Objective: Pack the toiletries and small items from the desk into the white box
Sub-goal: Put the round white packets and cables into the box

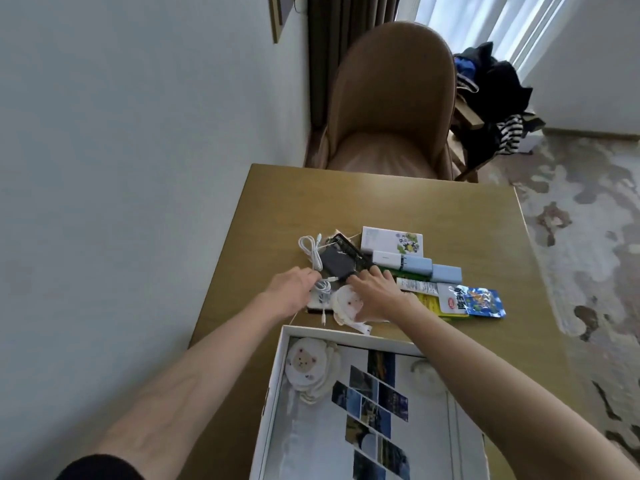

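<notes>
Step in hand: picking from the pile, early in the packing. White box (pixel 273 393) sits on the near side of both grips, under the forearms. It holds one bear-print pouch (pixel 306 365) in its far left corner and, near the right forearm, a pale round thing I cannot make out.

Left grip (pixel 294 289): fingers curled down onto the coiled white cable (pixel 311 252). Whether they pinch it or only touch it, I cannot tell, as the knuckles hide the tips.

Right grip (pixel 375 296): fingers straight and spread, holding nothing. The palm lies over a round bear-print cloth (pixel 346 303) and the tips reach a dark block (pixel 336 265).

- Just beyond those tips: black comb (pixel 349 249), then a white carton (pixel 393 241).
- To the right of the right grip: pale blue cases (pixel 419 265), white tube (pixel 415 285), yellow-green packet (pixel 429 303), blue packet (pixel 479 303).

Next move, as I judge it: close on the cable or the cloth, lift and draw back toward the body. The load must clear the box's far wall, which stands just behind both wrists. The cable's loose end trails near that wall and may snag.

Room: the tabletop (pixel 346 199) is bare beyond the pile, toward the chair (pixel 391 109). Its left edge runs close outboard of the left grip, beside the wall. The box floor is mostly open.
</notes>
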A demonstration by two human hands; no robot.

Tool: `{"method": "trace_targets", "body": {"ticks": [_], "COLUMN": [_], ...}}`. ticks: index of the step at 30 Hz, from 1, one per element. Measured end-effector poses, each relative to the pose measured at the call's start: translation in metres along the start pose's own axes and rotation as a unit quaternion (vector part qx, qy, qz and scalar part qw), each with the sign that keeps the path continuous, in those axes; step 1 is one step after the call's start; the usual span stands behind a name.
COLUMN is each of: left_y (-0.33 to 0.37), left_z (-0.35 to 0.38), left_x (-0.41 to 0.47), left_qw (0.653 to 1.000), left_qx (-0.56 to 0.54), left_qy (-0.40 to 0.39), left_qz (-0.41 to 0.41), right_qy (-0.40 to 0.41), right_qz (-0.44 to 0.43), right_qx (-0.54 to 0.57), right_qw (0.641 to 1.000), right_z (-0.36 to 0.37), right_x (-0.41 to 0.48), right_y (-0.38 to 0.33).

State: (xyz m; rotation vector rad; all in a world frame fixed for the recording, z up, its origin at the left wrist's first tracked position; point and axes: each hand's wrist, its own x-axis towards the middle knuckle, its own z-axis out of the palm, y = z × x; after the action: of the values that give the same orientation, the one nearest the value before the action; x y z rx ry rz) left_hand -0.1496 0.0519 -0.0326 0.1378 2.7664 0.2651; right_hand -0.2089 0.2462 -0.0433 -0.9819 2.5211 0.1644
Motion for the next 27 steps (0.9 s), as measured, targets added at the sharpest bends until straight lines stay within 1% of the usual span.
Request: {"method": "trace_targets", "body": {"ticks": [2,5,7,8,10,11,14,16,19,21,24,26,27], "left_y": [0.001,0.002,0.001,0.0,-0.004,-0.006,-0.009,-0.012,-0.016,-0.017,-0.017,-0.018,-0.018], "left_z": [0.001,0.001,-0.001,-0.002,-0.004,-0.006,-0.016,-0.025,-0.036,-0.041,-0.043,-0.043,-0.042], "left_x": [0.007,0.017,0.019,0.019,0.014,0.01,-0.01,-0.026,-0.048,-0.063,-0.086,-0.101,-0.109], "left_qw": [0.999,0.997,0.995,0.994,0.993,0.991,0.979,0.969,0.951,0.935,0.919,0.914,0.911], "left_qx": [0.033,0.075,0.09,0.09,0.064,0.036,-0.059,-0.112,-0.19,-0.229,-0.265,-0.276,-0.281], "left_qy": [0.003,0.012,0.025,0.042,0.09,0.116,0.185,0.216,0.243,0.271,0.291,0.298,0.302], "left_qz": [0.006,0.018,0.032,0.04,0.05,0.05,0.055,0.051,0.024,0.008,0.008,0.011,0.012], "right_qy": [0.024,0.026,0.057,0.082,0.129,0.148,0.183,0.173,0.117,0.079,0.039,0.036,0.042], "right_qz": [0.007,0.02,0.025,0.025,0.021,0.019,0.003,-0.011,-0.043,-0.042,0.002,0.041,0.075], "right_qx": [0.03,0.138,0.23,0.283,0.386,0.42,0.462,0.485,0.518,0.527,0.545,0.558,0.569], "right_qw": [0.999,0.99,0.971,0.955,0.913,0.895,0.868,0.857,0.846,0.845,0.838,0.828,0.818], "right_z": [-0.002,-0.014,-0.025,-0.03,-0.041,-0.046,-0.054,-0.056,-0.055,-0.049,-0.025,-0.004,0.004], "right_x": [-0.001,-0.01,-0.024,-0.034,-0.056,-0.067,-0.095,-0.11,-0.126,-0.13,-0.127,-0.12,-0.117], "right_y": [0.002,0.007,0.009,0.01,0.008,0.006,-0.011,-0.027,-0.049,-0.065,-0.089,-0.104,-0.11]}}
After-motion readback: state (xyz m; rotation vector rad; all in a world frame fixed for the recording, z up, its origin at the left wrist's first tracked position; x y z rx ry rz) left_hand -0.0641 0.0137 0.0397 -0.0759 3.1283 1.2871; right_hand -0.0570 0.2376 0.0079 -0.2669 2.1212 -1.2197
